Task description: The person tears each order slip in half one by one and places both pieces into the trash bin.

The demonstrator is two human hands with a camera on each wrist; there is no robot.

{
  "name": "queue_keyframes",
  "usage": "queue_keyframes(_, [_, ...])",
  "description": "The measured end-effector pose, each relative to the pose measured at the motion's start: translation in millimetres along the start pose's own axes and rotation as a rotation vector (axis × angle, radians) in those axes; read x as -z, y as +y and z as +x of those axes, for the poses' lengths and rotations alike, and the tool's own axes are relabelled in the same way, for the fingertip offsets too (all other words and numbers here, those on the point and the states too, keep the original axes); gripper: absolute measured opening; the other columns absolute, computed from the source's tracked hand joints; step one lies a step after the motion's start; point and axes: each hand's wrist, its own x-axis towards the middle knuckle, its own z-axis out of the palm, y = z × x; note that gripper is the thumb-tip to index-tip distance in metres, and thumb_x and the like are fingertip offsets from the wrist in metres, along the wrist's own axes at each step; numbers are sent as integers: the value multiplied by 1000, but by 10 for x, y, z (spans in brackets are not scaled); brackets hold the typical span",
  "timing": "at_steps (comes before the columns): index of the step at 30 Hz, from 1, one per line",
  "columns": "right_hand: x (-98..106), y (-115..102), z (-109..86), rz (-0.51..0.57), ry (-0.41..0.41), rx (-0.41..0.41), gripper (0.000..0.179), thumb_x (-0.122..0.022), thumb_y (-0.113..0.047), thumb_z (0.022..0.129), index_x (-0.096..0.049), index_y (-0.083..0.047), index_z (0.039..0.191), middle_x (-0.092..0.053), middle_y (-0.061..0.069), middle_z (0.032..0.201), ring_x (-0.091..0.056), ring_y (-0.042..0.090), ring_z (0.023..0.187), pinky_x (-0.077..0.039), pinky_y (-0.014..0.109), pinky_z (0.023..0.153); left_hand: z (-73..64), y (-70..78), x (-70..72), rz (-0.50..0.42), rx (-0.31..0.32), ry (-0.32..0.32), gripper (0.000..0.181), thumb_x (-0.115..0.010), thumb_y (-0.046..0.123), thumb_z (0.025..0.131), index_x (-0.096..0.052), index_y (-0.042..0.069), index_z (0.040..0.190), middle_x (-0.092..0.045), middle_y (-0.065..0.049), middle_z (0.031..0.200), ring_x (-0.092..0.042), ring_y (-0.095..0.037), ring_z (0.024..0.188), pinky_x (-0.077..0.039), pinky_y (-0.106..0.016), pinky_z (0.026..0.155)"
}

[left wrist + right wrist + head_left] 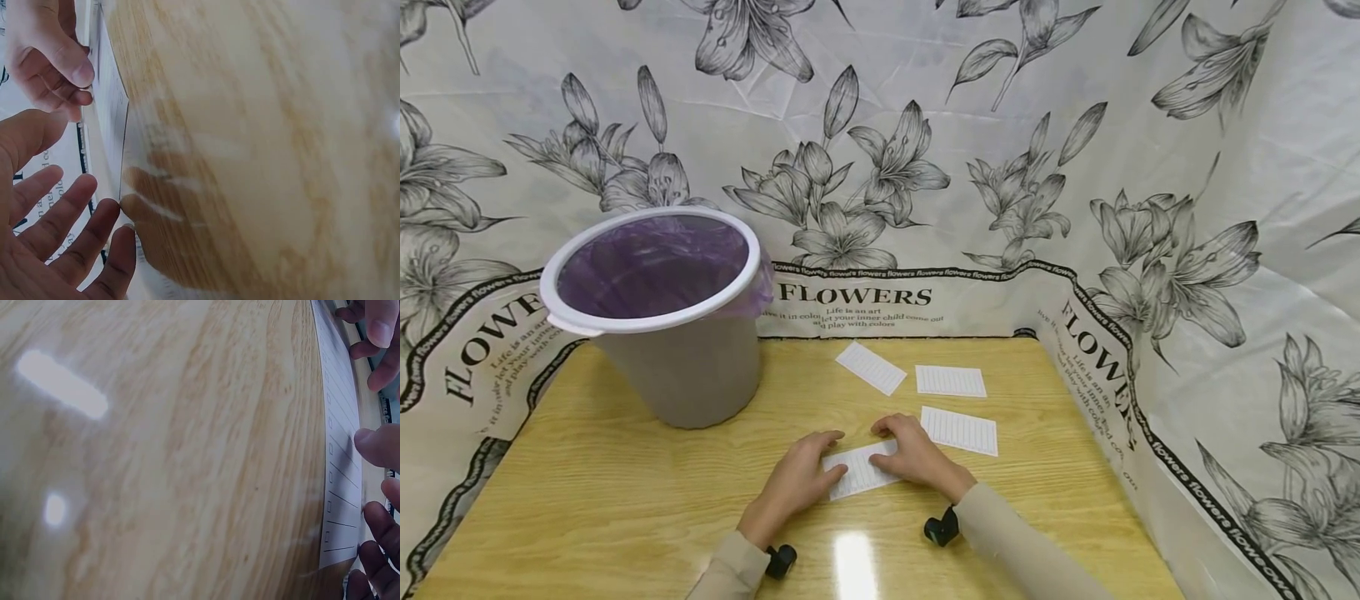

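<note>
because the white card lies flat on the table between the left hand and the right hand, an uneven push could skid it askew or crease it. the left fingers are spread wide; the right thumb and fingers stand apart, neither gripping. ruled lines and small squares mark the card.

Free gap between hands and obstructing bin

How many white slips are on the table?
4. One slip between the left hand and the right hand; a second slip just beyond the right hand; farther back, a third slip left, a fourth slip right. Any underneath would be hidden.
</note>
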Motion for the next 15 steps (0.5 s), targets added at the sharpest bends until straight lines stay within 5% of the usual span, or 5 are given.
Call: queue_keyframes(15, [-37, -6, 58, 3, -18, 14, 34, -82, -16, 88, -69, -1, 117, -65, 8, 104, -59, 21, 97, -51, 41, 89, 27, -9, -46, 14, -16, -11, 41, -77, 13, 92, -67, 5, 130, -72, -14, 120, -68, -31, 112, -56, -50, 95])
